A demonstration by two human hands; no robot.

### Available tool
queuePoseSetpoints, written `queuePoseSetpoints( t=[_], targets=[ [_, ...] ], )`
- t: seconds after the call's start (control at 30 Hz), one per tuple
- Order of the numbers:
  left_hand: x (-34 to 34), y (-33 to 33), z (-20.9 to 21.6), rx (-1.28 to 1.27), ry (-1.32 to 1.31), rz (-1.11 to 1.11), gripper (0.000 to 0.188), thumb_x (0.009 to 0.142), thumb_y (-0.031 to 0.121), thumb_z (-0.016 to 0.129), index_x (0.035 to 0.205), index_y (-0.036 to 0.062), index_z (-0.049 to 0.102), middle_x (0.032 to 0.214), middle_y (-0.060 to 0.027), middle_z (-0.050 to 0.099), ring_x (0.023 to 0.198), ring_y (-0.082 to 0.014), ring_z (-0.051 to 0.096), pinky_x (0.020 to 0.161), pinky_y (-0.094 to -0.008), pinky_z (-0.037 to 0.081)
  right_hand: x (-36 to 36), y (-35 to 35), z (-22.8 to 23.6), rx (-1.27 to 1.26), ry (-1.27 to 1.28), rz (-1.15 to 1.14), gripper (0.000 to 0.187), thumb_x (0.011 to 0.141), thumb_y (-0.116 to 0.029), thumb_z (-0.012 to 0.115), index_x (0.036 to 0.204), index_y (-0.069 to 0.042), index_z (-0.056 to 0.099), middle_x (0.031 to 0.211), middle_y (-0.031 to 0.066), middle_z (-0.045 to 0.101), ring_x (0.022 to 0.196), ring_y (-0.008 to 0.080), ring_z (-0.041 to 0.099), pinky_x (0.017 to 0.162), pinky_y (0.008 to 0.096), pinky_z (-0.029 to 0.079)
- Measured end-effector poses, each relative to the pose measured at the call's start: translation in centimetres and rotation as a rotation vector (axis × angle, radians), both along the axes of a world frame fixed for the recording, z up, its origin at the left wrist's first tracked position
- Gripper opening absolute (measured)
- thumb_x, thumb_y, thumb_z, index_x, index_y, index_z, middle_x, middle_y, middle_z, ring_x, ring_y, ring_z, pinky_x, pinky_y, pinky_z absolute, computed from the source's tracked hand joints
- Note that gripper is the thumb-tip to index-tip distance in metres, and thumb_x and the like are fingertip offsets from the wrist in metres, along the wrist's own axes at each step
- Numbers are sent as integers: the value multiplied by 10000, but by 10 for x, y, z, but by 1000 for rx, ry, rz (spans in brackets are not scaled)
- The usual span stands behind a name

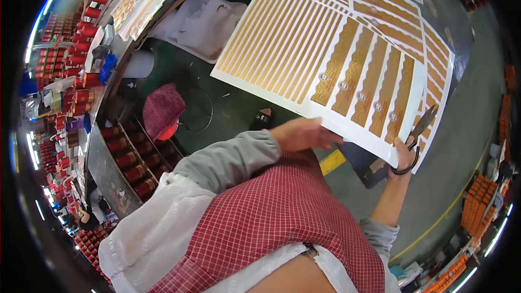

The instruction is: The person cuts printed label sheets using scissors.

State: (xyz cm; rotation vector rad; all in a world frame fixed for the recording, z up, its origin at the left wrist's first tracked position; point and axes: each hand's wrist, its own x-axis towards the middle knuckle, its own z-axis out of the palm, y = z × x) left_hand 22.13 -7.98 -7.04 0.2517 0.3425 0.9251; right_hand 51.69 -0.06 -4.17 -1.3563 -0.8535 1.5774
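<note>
A large white sheet (260, 84) printed with narrow gold stripes and wider wavy-edged gold bands lies tilted in front of me. At its near edge is my left hand (304, 134), slightly blurred, with the fingers stretched out to the right along the paper. Whether they touch the sheet is hard to see. My right hand (402, 154) is at the sheet's near right corner, closed round the black-handled scissors (424, 123). Their blades point up and away along the right edge. More printed sheets (386, 13) lie beneath and beyond this one.
To the left stands a long bench (111, 168) with shelves of red cylinders (135, 173) below. A maroon-covered stool (163, 109) is beside it, near a white bin (202, 27) of plastic or paper. Stacked orange-brown goods (480, 198) line the right side, beyond a yellow floor line.
</note>
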Motion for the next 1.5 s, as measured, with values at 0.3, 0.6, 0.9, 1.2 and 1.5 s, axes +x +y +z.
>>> queuePoseSetpoints(
  t=[0.3,0.6,0.9,1.2,1.5],
  targets=[
    [-89,-14,-26,-393,563,1041,417,904,299,480,1174,-18,455,1044,-116,587,903,-208,600,826,-347,470,48,16,-17,-20,-152,130,506,721,-103,596,1188,19,444,1063,103,565,934,201,559,824,319,443],
    [-202,26,22,-109,669,369,386,877,252,495,1179,11,478,1026,-71,594,932,-168,575,826,-313,453,40,23,3,16,-111,303,556,725,-97,619,1229,15,414,1121,84,551,1008,183,533,884,308,409],
    [-221,85,-5,-148,1359,234,386,772,226,637,1071,20,506,909,-70,562,822,-153,542,733,-271,432,92,54,-16,-229,-296,222,310,794,-171,605,1043,-14,508,819,26,537,713,103,528,629,223,422],
    [-212,102,16,-9,852,234,420,737,55,557,1147,-10,491,1023,-101,583,891,-197,587,836,-316,450,45,54,-15,74,-199,100,449,749,-103,604,1165,17,482,980,79,588,894,158,560,778,295,455],
    [-213,77,70,361,776,587,357,730,-26,555,1087,-12,563,1005,-79,620,892,-160,591,817,-302,460,17,21,48,514,-223,-155,372,794,-17,540,1153,14,448,1051,69,538,978,155,489,868,268,364]
  ],
)
